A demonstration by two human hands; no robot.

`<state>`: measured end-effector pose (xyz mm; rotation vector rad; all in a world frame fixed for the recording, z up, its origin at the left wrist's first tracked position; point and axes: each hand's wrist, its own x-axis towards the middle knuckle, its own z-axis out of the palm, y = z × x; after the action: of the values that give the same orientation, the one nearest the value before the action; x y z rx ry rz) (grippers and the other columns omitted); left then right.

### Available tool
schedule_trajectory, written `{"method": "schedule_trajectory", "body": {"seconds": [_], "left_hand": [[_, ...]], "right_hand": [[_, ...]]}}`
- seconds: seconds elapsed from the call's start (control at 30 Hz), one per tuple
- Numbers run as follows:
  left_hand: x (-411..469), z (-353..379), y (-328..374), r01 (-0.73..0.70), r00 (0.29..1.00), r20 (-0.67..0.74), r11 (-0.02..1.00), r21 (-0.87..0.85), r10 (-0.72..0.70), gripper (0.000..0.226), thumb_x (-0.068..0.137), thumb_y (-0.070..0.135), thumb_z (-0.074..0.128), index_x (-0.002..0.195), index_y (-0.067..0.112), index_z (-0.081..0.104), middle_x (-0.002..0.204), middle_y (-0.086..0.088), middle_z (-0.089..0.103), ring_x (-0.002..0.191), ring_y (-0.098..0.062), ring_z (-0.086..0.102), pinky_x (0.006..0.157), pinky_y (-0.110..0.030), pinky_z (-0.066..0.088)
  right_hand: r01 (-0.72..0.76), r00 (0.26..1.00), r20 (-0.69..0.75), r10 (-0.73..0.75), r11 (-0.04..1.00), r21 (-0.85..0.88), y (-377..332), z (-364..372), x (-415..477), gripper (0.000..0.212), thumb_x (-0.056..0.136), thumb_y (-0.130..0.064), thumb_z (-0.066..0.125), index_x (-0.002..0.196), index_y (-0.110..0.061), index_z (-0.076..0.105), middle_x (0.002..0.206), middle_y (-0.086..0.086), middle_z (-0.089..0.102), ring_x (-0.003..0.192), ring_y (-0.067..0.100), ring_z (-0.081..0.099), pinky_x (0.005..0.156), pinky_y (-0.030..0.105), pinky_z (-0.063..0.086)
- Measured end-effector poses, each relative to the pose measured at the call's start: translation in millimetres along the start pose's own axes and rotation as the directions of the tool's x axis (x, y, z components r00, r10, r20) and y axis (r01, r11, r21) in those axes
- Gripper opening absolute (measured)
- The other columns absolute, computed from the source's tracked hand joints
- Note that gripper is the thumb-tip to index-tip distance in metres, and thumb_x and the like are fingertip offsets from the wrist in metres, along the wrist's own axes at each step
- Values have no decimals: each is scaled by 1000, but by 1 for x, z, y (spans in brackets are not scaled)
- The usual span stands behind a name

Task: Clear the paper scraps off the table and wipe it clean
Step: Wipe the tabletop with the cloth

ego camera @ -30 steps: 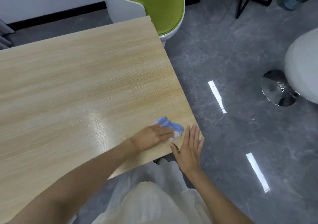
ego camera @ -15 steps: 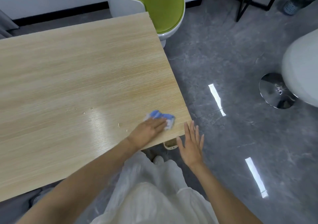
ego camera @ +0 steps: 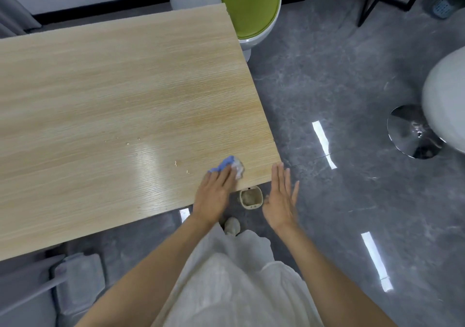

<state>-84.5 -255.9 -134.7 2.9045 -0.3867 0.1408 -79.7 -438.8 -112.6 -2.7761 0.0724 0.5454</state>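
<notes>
My left hand (ego camera: 214, 193) presses flat on a blue and white cloth (ego camera: 230, 167) near the near right corner of the light wooden table (ego camera: 113, 87). Small pale paper scraps (ego camera: 176, 163) lie on the tabletop just left of the cloth, with a few more scraps (ego camera: 128, 143) farther left. My right hand (ego camera: 280, 198) hovers off the table's edge with straight spread fingers, holding nothing. A small beige bin (ego camera: 250, 198) stands on the floor below the table edge, between my two hands.
A green-seated white chair (ego camera: 249, 4) stands beyond the table's far right corner. A white stool with a chrome base (ego camera: 412, 133) is at the right. A grey seat (ego camera: 75, 281) sits under the near left edge. The floor is grey tile.
My left hand has slid the cloth leftward along the table, away from the corner. My right hand stays open beside the edge. The beige bin has come into sight under the table edge.
</notes>
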Motion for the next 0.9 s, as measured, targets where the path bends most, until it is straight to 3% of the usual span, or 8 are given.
{"method": "schedule_trajectory", "body": {"seconds": [0.1,0.27,0.37,0.47,0.53,0.6,0.8,0.9], "left_hand": [[-13,-4,-7,330,943,-50,944,12,-329,64,63,-6,66,126,4,57,121,-10,61,95,-33,49,104,-48,27],[-4,-4,46,50,994,97,992,-112,-39,45,68,3,68,112,8,64,103,-5,63,78,-26,56,73,-36,44],[-28,-9,2,76,994,91,991,-112,-66,54,65,-6,70,117,-1,62,108,-13,64,70,-28,54,63,-35,45],[-78,-17,-52,262,964,-15,956,-133,-266,40,85,-1,54,125,-6,56,128,-23,54,101,-38,54,91,-39,40],[-88,-20,-52,451,888,14,864,-223,-460,42,98,12,35,137,-2,45,148,-20,36,136,-36,30,115,-34,18],[-76,-10,-26,531,832,10,791,-305,-554,44,101,12,33,143,-1,35,155,-15,25,145,-29,17,118,-32,5],[-74,-10,-52,19,1000,16,956,-294,-15,65,81,-15,47,142,1,32,149,-18,34,142,-23,22,117,-34,12],[-94,-32,-97,164,986,32,944,-288,-161,53,89,-3,35,141,5,41,152,-8,32,144,-15,17,117,-39,23]], "right_hand": [[65,998,-8,-65,998,-21,-10,5,-4,98,81,7,48,144,-19,-23,155,3,-27,141,18,-28,110,41,-25],[120,992,39,-117,991,-65,-23,14,-9,90,87,7,40,143,-20,-24,153,2,-30,140,18,-30,111,42,-22],[170,985,58,-165,981,-99,-27,12,-7,93,85,7,43,145,-19,-23,154,2,-30,140,19,-29,114,44,-18],[196,980,69,-189,976,-101,-38,10,-5,97,80,11,42,147,-18,-21,154,5,-29,141,21,-28,116,47,-15],[212,976,69,-206,972,-101,-48,12,-4,97,80,10,44,148,-17,-21,154,8,-29,142,23,-27,116,48,-14],[225,973,82,-216,967,-118,-59,17,-5,96,81,7,44,148,-16,-20,154,9,-29,142,24,-26,117,47,-13],[301,949,140,-284,946,-123,-76,31,-14,91,86,4,45,149,-17,-16,155,5,-26,143,20,-25,115,43,-17],[331,937,176,-302,928,-173,-82,32,-16,88,89,-1,44,148,-19,-19,155,6,-28,142,22,-26,116,43,-15]]}}
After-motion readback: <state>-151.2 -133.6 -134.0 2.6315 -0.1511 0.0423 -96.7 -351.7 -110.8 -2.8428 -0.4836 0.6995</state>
